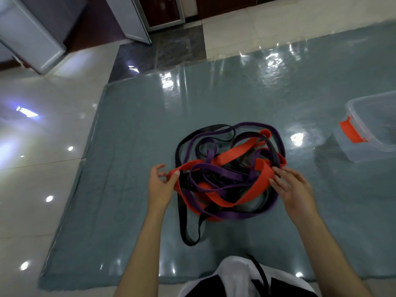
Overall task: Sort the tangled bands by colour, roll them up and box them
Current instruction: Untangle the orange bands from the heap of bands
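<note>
- Far left, a pale glossy tiled floor (38,168) throws back ceiling lights, and a grey cabinet (32,37) stands tilted in the top corner
- A blue-grey mat (132,129) under a shiny clear plastic sheet covers the middle of the floor
- The left hand (160,185) sits at the left edge of the pile, thumb and forefinger pinching the end loop of an orange band (231,153), the other fingers spread loose
- The tangled pile lies on the mat at centre, just ahead of the person: wide orange bands, narrower purple bands (216,168) and black bands (184,211) looped through each other, not yet sorted
- One black loop trails out of the pile towards the person
- The right hand (293,189) rests on the pile's right edge, fingers fairly straight and laid on a broad orange loop; whether the thumb grips beneath cannot be told
- The two hands are well apart, one on each side of the tangle
- At the bottom, the person's white and black clothing (242,277) shows between the forearms
- Far right, a clear plastic box (368,146) with an orange latch (351,130) stands on the mat, lid off, apart from the pile, with no bands seen inside
</note>
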Motion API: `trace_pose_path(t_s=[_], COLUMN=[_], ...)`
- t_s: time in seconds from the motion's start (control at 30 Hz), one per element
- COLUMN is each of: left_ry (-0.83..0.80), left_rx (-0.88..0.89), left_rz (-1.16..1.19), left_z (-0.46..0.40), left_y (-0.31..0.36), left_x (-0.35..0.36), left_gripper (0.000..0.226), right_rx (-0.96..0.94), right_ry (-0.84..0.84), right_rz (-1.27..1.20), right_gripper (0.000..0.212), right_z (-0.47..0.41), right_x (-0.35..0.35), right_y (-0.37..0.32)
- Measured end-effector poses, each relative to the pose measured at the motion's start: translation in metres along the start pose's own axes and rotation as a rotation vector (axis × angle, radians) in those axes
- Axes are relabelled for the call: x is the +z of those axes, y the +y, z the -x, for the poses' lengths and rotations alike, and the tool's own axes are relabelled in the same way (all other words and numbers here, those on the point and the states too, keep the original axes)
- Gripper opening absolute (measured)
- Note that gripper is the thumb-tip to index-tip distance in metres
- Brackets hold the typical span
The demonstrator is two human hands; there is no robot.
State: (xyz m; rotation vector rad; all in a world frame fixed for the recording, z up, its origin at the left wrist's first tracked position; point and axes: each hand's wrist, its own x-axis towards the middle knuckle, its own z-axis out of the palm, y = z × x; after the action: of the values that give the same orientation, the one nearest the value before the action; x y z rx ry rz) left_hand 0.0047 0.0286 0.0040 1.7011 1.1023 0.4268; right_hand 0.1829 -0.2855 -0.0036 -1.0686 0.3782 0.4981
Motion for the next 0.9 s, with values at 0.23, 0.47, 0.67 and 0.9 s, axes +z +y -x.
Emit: trace_pose_path(t_s=[0.23,0.47,0.67,0.9], left_ry=[-0.042,-0.393,-0.015,-0.173], left_rx=[0.147,0.075,-0.198,-0.552], left_rz=[0.016,-0.098,-0.054,-0.021], left_z=[-0.004,0.000,0.028,0.045], left_y=[0.014,-0.030,-0.074,-0.094], left_x=[0.004,0.002,0.019,0.022], left_gripper=[0.038,0.080,0.057,0.033], right_rx=[-0.241,-0.500,-0.488,-0.579], right_ry=[-0.073,-0.339,-0.522,-0.747], right_rz=[0.051,0.600,1.024,1.563], right_gripper=[0.022,0.039,0.076,0.117], right_z=[-0.005,-0.012,-0.006,-0.001], right_x=[0.003,-0.002,0.009,0.008], right_y=[0.008,0.031,0.047,0.062])
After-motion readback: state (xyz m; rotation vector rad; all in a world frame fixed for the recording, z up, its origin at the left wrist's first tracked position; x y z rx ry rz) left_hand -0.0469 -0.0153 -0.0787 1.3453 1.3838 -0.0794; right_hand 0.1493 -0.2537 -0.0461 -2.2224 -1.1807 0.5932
